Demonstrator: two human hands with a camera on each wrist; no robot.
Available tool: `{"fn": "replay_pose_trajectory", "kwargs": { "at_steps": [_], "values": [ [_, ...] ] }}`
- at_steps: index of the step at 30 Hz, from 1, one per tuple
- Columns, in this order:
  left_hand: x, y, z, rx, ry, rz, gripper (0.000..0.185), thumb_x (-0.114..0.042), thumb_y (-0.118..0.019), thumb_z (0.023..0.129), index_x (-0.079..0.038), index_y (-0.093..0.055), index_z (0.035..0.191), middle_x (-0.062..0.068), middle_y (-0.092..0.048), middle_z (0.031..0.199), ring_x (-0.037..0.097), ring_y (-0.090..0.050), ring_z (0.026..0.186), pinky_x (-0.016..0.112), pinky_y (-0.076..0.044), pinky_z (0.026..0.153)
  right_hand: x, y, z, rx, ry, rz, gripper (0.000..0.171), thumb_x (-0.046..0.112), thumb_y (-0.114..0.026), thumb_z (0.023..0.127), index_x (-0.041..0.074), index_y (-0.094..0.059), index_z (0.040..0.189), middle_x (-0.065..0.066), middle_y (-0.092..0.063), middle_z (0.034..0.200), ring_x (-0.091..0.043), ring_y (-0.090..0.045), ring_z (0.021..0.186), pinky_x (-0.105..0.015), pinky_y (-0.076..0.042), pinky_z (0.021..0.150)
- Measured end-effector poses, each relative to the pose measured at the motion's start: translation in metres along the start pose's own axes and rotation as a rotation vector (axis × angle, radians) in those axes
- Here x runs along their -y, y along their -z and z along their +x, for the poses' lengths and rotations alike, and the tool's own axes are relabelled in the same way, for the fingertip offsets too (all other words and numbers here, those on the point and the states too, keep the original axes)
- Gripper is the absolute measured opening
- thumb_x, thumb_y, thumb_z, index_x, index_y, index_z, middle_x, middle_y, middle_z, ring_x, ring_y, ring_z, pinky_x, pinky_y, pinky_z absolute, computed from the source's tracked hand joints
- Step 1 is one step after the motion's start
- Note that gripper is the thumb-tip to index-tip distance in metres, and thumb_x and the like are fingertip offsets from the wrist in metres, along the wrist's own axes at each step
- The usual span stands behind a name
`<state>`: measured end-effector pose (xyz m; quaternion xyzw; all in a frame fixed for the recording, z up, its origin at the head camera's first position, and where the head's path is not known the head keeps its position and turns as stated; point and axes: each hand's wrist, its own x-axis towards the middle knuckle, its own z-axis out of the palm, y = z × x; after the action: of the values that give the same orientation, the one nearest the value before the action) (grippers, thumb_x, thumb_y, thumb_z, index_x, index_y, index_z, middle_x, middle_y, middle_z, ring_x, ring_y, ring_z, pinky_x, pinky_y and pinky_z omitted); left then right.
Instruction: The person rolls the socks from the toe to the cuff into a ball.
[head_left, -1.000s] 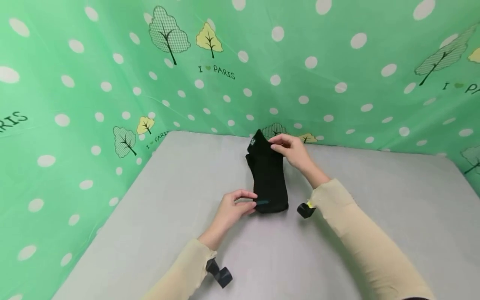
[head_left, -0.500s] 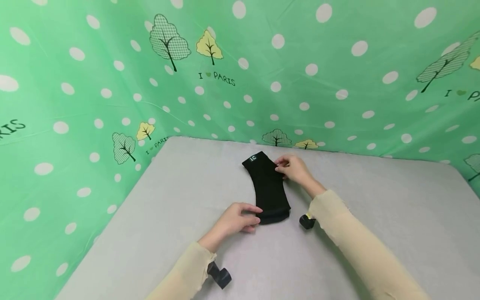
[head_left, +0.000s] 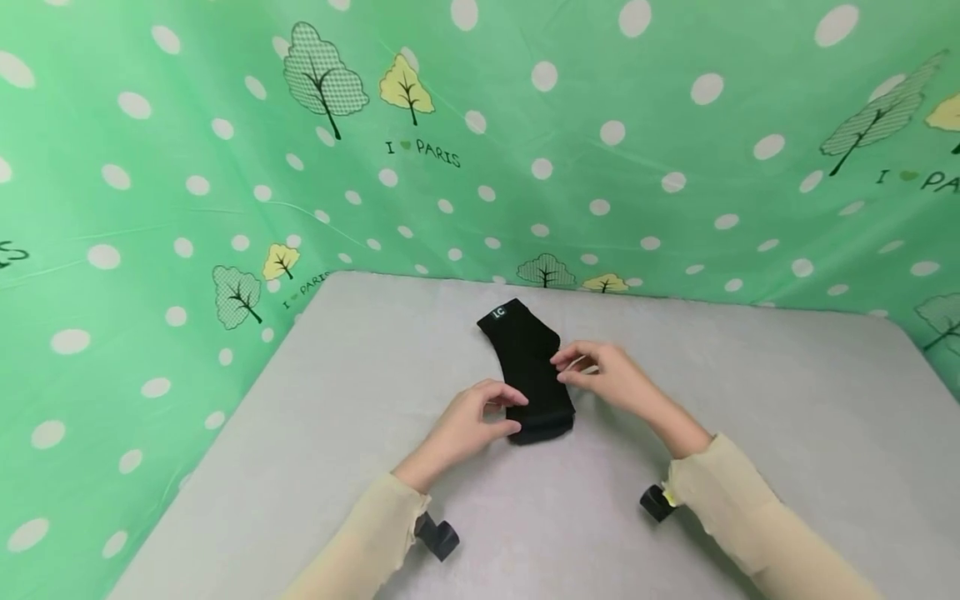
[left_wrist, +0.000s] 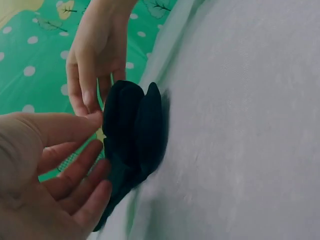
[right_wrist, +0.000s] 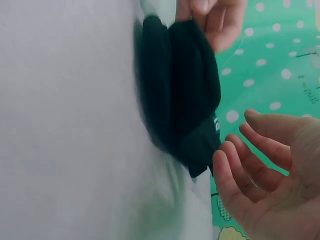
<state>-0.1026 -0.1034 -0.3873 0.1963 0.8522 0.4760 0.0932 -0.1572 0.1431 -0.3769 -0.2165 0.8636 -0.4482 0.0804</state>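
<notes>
A pair of black socks [head_left: 528,362] lies on the grey table top, its cuff with a small white "LC" mark pointing to the back left. The near end is doubled over into a thick fold, whose two layers show at the end of the socks [left_wrist: 145,125] in the left wrist view. My left hand [head_left: 468,421] is at the near left corner, index finger over the fabric and thumb by the fold, a gap between them. On the other side, my right hand [head_left: 615,375] has its loosely bent fingertips right at the right edge, just below the heel bulge.
The grey table [head_left: 360,350] spreads around the socks. Behind and to the left hangs a green cloth [head_left: 420,192] with white dots and tree prints. A small black strap end [head_left: 438,535] hangs at the left wrist, another black piece [head_left: 657,502] at the right.
The raised cuff has come down flat, and the near end has become folded. My right hand has moved from the top edge toward me along the right side. The left stays near the fold.
</notes>
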Motion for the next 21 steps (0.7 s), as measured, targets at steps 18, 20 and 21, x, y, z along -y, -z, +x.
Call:
{"fn": "replay_pose_trajectory", "kwargs": {
  "at_steps": [18, 20, 21],
  "values": [
    [0.018, -0.001, 0.002, 0.158, 0.066, -0.098, 0.036, -0.003, -0.075, 0.084, 0.0, -0.065, 0.119, 0.015, -0.065, 0.125, 0.03, -0.062, 0.118, 0.039, -0.05, 0.105, -0.004, -0.017, -0.044, 0.1, -0.012, 0.103, 0.025, 0.01, -0.073, 0.089, 0.002, -0.069, 0.111, -0.013, -0.071, 0.11, -0.013, -0.065, 0.094, -0.029, -0.057, 0.087],
    [0.019, -0.002, 0.003, 0.162, 0.075, -0.068, 0.037, -0.003, -0.076, 0.083, -0.001, -0.065, 0.118, 0.014, -0.065, 0.124, 0.029, -0.063, 0.116, 0.038, -0.05, 0.104, -0.005, -0.02, -0.047, 0.108, -0.009, 0.088, 0.024, 0.009, -0.075, 0.087, 0.003, -0.07, 0.111, -0.011, -0.071, 0.109, -0.015, -0.065, 0.095, -0.031, -0.056, 0.088],
    [0.019, -0.002, 0.004, 0.163, 0.076, -0.05, 0.037, -0.003, -0.077, 0.082, -0.002, -0.065, 0.117, 0.013, -0.066, 0.123, 0.028, -0.063, 0.115, 0.038, -0.051, 0.103, -0.006, -0.021, -0.048, 0.11, -0.008, 0.078, 0.025, 0.009, -0.075, 0.087, 0.004, -0.07, 0.11, -0.011, -0.071, 0.109, -0.016, -0.065, 0.095, -0.031, -0.056, 0.089]
  ]
}}
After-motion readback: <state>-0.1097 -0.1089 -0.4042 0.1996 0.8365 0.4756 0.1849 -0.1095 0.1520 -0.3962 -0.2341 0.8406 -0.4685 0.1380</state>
